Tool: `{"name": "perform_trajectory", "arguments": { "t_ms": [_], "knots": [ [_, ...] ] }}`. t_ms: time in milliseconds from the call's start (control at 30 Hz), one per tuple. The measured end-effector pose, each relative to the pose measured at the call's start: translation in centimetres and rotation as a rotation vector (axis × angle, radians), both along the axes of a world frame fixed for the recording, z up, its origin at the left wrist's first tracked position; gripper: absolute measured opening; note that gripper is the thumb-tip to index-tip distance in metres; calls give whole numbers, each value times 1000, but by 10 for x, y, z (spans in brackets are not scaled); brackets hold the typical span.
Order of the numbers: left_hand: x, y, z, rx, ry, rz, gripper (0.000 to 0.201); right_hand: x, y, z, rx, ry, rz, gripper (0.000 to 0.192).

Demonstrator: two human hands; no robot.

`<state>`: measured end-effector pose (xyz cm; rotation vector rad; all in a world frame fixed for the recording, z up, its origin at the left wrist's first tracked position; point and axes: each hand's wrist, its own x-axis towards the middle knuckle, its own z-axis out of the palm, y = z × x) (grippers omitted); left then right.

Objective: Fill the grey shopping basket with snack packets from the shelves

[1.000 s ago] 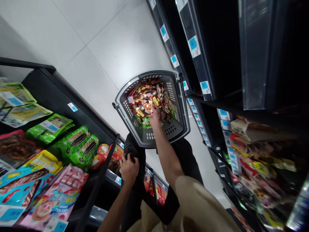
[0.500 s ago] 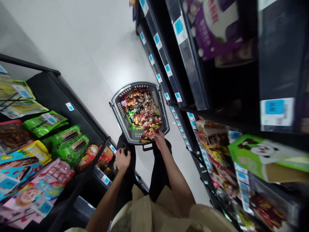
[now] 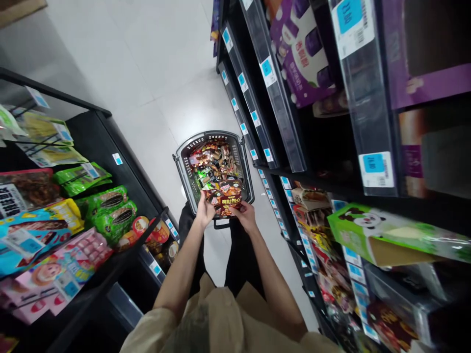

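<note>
A grey shopping basket (image 3: 179, 171) stands on the floor in front of me, filled with many small snack packets (image 3: 217, 159). Over its near rim, both hands hold dark red-brown snack packets (image 3: 228, 201). My left hand (image 3: 204, 211) grips their left side, thumb on top. Fingers of my right hand (image 3: 244, 215) pinch the lower right edge. Whether the hands hold one packet or several overlapping ones, I cannot tell. The basket's handle (image 3: 221, 224) sticks out below, between my legs.
Shelves with price tags (image 3: 268, 71) rise close on the right, holding a purple box (image 3: 303, 54) and a green panda package (image 3: 386, 228) that juts out. On the left, a rack carries green seed bags (image 3: 110, 208) and pink candy packs (image 3: 66, 274). Pale floor (image 3: 158, 63) stretches ahead.
My left hand has left my knee and taken hold of the packets' left side. My right hand keeps its grip, and the packets now lie squarer between both hands. The view has shifted slightly.
</note>
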<state>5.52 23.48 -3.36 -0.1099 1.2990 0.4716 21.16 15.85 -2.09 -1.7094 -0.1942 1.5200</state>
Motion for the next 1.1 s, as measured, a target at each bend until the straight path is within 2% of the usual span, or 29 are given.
{"name": "perform_trajectory", "arguments": {
  "t_ms": [100, 167, 233, 267, 300, 367, 467, 533, 600, 667, 733, 800, 900, 1000, 1100],
  "knots": [
    [11, 1, 6, 89, 23, 152, 43, 0, -8, 14, 4, 22, -28, 41],
    [11, 1, 18, 166, 59, 208, 29, 1, -14, 28, 10, 32, -84, 41],
    [7, 4, 41, 256, 93, 231, 32, 3, -19, 50, 20, 59, -121, 42],
    [2, 6, 57, 303, 123, 241, 35, 5, -22, 64, 28, 80, -123, 43],
    [-3, 9, 77, 351, 162, 256, 39, 7, -25, 79, 38, 103, -113, 44],
    [-16, 16, 125, 458, 253, 297, 49, 13, -30, 114, 68, 144, -76, 44],
    [-36, 19, 214, 592, 358, 312, 60, 25, -35, 174, 114, 206, -41, 46],
    [-44, 10, 275, 660, 381, 294, 63, 33, -37, 214, 136, 259, -18, 47],
    [-46, -5, 329, 711, 359, 292, 61, 41, -40, 251, 163, 307, 24, 48],
    [-45, -22, 372, 749, 313, 308, 59, 47, -44, 283, 204, 339, 61, 50],
    [-43, -39, 403, 788, 263, 320, 56, 50, -49, 308, 252, 354, 84, 51],
    [-45, -54, 424, 828, 222, 312, 56, 50, -56, 327, 303, 345, 103, 50],
    [-55, -74, 442, 854, 159, 269, 56, 43, -68, 348, 391, 281, 121, 49],
    [-72, -94, 446, 831, 93, 238, 56, 31, -84, 365, 477, 241, 137, 48],
    [-88, -112, 442, 828, 66, 228, 57, 19, -103, 377, 536, 289, 189, 49]
  ]
}}
